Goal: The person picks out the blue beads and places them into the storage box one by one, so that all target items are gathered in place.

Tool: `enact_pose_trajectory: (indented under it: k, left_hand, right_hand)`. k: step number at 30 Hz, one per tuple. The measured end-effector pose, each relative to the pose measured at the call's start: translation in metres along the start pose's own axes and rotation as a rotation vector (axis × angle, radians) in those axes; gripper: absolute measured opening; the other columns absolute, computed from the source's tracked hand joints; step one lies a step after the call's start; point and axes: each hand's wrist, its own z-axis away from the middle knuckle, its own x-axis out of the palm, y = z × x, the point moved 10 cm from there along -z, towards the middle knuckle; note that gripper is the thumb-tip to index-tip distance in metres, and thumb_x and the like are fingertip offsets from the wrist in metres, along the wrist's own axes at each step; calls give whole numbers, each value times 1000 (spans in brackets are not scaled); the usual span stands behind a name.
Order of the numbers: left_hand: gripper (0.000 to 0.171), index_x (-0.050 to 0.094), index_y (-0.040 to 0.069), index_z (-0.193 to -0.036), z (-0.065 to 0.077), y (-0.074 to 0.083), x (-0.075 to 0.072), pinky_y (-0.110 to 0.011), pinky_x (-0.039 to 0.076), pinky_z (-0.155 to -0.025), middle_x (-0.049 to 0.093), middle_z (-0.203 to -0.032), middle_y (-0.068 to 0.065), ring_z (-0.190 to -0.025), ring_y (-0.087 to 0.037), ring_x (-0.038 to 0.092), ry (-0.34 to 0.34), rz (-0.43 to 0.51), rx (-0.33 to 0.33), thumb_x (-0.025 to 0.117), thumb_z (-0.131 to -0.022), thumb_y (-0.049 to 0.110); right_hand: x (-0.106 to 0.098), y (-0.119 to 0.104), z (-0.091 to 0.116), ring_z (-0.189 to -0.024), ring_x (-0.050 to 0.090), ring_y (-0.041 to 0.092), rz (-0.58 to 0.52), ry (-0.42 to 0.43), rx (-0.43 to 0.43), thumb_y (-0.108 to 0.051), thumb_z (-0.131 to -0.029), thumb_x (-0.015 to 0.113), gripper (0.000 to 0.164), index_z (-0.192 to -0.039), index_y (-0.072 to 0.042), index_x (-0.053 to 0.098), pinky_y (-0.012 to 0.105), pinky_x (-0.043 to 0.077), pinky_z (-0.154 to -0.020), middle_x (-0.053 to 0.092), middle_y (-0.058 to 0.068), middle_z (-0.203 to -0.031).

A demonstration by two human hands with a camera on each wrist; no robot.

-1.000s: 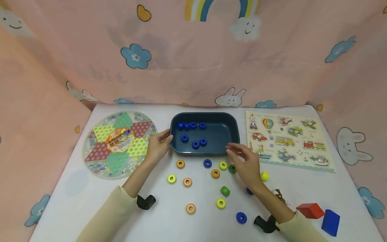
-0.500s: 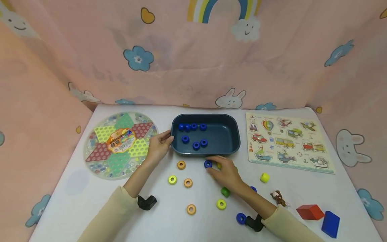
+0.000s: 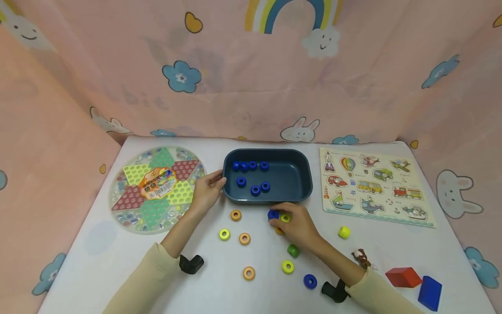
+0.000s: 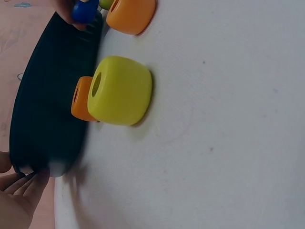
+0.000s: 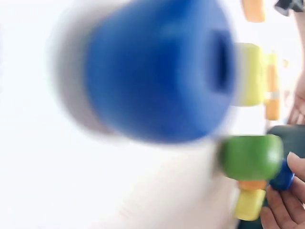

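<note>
My left hand (image 3: 207, 190) grips the left end of the dark teal tray (image 3: 292, 174), its thumb at the near side of the rim. Inside the tray lie several blue beads (image 3: 255, 190), mostly on the left. Just in front of it, my right hand (image 3: 296, 224) pinches a blue bead (image 3: 273, 214) between thumb and fingers, seen also in the right wrist view as a blue bead (image 5: 283, 176). Right beside those fingers are a yellow bead (image 3: 286, 217) and a partly covered orange bead (image 3: 279, 231). A green bead (image 3: 293, 250) lies under the wrist.
More orange beads (image 3: 245, 238), yellow beads (image 3: 288, 267) and a blue bead (image 3: 310, 281) lie nearer. A round checkers board (image 3: 157, 189) is left, a picture puzzle board (image 3: 376, 187) right. Red block (image 3: 403, 277), blue block (image 3: 430, 293) and small brown figure (image 3: 361, 258) sit front right.
My right hand has moved left from the tray's near right corner to the blue bead and now pinches it. My left hand has kept its grip on the tray.
</note>
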Motion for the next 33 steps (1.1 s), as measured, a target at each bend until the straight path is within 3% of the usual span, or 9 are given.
enact_pose_trajectory:
  k: [3, 8, 15, 19, 24, 33]
  left_hand:
    - [36, 53, 2, -127, 0, 1, 1, -21, 50, -82, 56, -124, -15, -108, -20, 57, -5, 12, 1, 57, -93, 10]
    - [36, 53, 1, -128, 0, 1, 1, -22, 53, -75, 56, -124, -16, -103, -25, 60, -12, 50, -2, 55, -93, 8]
    - [35, 53, -1, -127, 0, 1, 3, -23, 54, -72, 56, -122, -18, -99, -28, 62, -13, 76, 1, 56, -92, 5]
    - [35, 53, 1, -127, 2, -3, 0, -23, 54, -73, 56, -123, -18, -100, -28, 61, -5, 72, -14, 55, -93, 6]
    - [35, 52, 2, -128, 4, -10, -3, -23, 53, -74, 55, -125, -17, -101, -27, 61, 2, 54, -49, 54, -94, 8]
    - [35, 52, 2, -128, 1, -4, 3, -25, 54, -73, 55, -124, -17, -100, -28, 61, -13, 83, -27, 55, -93, 7]
  right_hand:
    - [-10, -10, 0, -101, 55, 12, -19, -22, -13, -15, -76, 77, 28, -103, -14, 70, 35, 46, -90, 63, -10, -101]
    - [-31, -36, -10, -97, 58, 13, -65, -23, -144, -18, -77, 76, 29, -104, -12, 69, 36, 48, -87, 64, -6, -102]
    - [-66, -60, -44, -97, 57, 16, -28, 55, -238, -16, -78, 76, 28, -104, -9, 69, 40, 50, -84, 64, 0, -105]
    - [-79, -61, -71, -93, 58, 18, 29, 88, -241, -15, -77, 76, 28, -103, -8, 69, 36, 51, -80, 65, 2, -104]
    - [-78, -49, -96, -86, 62, 18, 38, 54, -175, -16, -78, 76, 30, -105, -7, 69, 30, 53, -74, 66, 3, -102]
    - [-83, -35, -104, -100, 59, 27, -4, 22, -138, -15, -78, 75, 41, -116, -4, 63, 35, 50, -85, 62, 12, -113]
